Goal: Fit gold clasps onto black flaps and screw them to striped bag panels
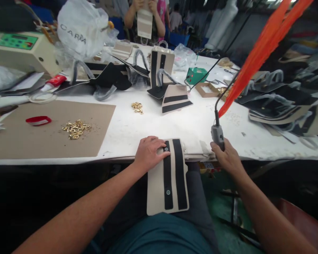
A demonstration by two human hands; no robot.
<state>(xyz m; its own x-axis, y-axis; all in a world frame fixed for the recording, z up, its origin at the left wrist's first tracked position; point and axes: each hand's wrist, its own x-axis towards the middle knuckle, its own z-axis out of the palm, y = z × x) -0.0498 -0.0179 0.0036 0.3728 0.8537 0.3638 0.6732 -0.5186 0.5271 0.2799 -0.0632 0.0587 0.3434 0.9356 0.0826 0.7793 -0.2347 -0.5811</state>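
1. Step in hand, as I judge it: the panel (154, 188) is being steadied while the tool (217, 135) waits off to its right, well apart from it.
2. The panel, landmark for the rest, slopes over the lap, its far end overlapping the edge of the table (127, 132).
3. The left hand (148, 153) lies on the panel's far left part, half spread, thumb and forefinger apart on the face near the upper stud (166, 149). I cannot tell whether any fingers tuck underneath.
4. The right hand (226, 157), right of the panel, is closed around the tool's lower body; a cord rises from the tool's top.
5. Using the tool on the panel would, I judge, call for a leftward swing and careful lining-up, with the left thumb clear and the panel braced.
6. Panel: thin, smooth-looking beige sheet, rounded corners, a notch-like step in its right edge. Two matte black strips (180, 169) run lengthwise; the left one carries two round metal studs.
7. Tool: stubby, grey and dark, seemingly plastic. Bright orange strands (262, 53) hang above and right of it.
8. Left of the panel, beyond it, shiny gold links (76, 128) heap loosely on flat brown card (23, 141).
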